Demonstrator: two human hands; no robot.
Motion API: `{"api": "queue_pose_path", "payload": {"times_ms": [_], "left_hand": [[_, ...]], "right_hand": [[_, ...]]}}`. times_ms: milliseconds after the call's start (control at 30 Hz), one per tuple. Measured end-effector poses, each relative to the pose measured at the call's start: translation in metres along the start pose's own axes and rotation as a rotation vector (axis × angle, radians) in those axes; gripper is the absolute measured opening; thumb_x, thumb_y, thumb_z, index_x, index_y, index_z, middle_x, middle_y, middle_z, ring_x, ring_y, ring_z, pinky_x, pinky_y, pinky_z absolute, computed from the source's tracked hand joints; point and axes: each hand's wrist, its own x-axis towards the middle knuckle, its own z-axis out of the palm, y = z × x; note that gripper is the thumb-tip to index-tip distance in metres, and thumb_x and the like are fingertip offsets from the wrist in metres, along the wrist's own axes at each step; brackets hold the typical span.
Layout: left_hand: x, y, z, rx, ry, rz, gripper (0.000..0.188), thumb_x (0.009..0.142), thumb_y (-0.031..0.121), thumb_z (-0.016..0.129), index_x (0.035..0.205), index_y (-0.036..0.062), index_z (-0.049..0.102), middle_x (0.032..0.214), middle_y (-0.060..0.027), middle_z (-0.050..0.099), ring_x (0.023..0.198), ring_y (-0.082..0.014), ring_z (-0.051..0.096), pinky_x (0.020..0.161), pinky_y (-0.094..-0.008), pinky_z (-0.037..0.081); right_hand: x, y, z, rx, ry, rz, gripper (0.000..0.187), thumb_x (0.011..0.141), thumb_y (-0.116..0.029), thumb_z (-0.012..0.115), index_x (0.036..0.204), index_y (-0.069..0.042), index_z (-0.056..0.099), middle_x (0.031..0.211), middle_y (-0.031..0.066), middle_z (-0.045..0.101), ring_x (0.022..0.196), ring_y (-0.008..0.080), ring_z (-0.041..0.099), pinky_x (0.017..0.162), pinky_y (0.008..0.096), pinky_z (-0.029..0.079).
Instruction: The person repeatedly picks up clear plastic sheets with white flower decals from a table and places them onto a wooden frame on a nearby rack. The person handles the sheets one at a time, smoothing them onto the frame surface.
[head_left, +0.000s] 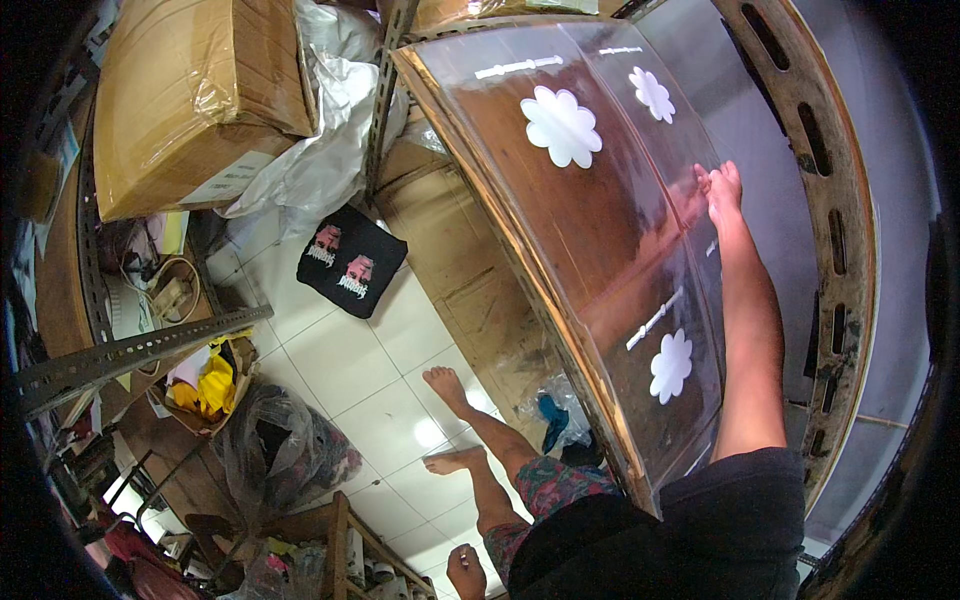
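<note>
A glossy clear sheet [640, 240] with white flower-shaped prints [562, 127] and thin white strips lies over a brown board on the right. My right hand [722, 190] is at the sheet's right edge with its fingers bent together. What they pinch, if anything, is too small to make out. The hand and forearm are mirrored in the glossy surface. Low in the view, my left hand [466, 572] hangs closed beside my leg, apart from the sheet. Whatever it may hold is hidden by the curled fingers.
Folded black printed fabric [352, 262] lies on the white tiles. A taped cardboard box [200, 110] rests on the left shelving, beside white plastic wrapping [345, 110]. Metal angle bars [140, 360] jut out. A clear bag [275, 450] stands on the floor. A slotted frame [838, 240] borders the right.
</note>
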Motion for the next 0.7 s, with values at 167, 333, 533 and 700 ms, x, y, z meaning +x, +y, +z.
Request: {"api": "queue_pose_path", "payload": {"times_ms": [167,333,533,700], "left_hand": [[-0.005,0.011,-0.005,0.018,-0.017,0.024,0.044,0.100,0.038,0.056,0.121,-0.0004,0.064,0.100,-0.0176,0.070,0.090,-0.0252,0.065,0.082,-0.0398,0.051],[-0.014,0.007,-0.006,0.002,0.014,0.036,0.045,0.100,0.038,0.057,0.119,-0.0027,0.064,0.099,-0.0179,0.070,0.088,-0.0256,0.065,0.082,-0.0390,0.051],[-0.022,0.018,-0.005,0.002,0.075,0.136,0.028,0.096,0.020,0.060,0.110,-0.0039,0.066,0.102,-0.0192,0.069,0.088,-0.0296,0.067,0.079,-0.0388,0.054],[-0.043,0.030,-0.005,-0.053,0.211,0.232,0.022,0.094,0.014,0.062,0.104,-0.0053,0.067,0.098,-0.0190,0.070,0.082,-0.0266,0.069,0.068,-0.0357,0.056]], "right_hand": [[0.004,0.003,-0.018,-0.269,0.141,-0.070,0.073,0.084,-0.008,0.057,0.150,0.002,0.030,0.151,0.0273,0.038,0.100,0.0333,0.068,0.078,0.0370,0.056],[-0.035,0.004,-0.006,-0.866,0.554,-0.338,0.056,0.084,-0.021,0.058,0.134,0.004,0.054,0.132,0.0307,0.057,0.111,0.0428,0.062,0.099,0.0458,0.047],[-0.108,-0.014,0.031,-0.631,0.358,-0.561,0.045,0.087,-0.016,0.059,0.131,-0.005,0.057,0.136,0.0170,0.055,0.126,0.0344,0.051,0.106,0.0433,0.041],[-0.244,-0.051,0.111,-0.231,-0.144,-0.735,0.032,0.098,-0.001,0.051,0.130,0.002,0.054,0.129,0.0128,0.057,0.117,0.0205,0.057,0.104,0.0348,0.043]]}}
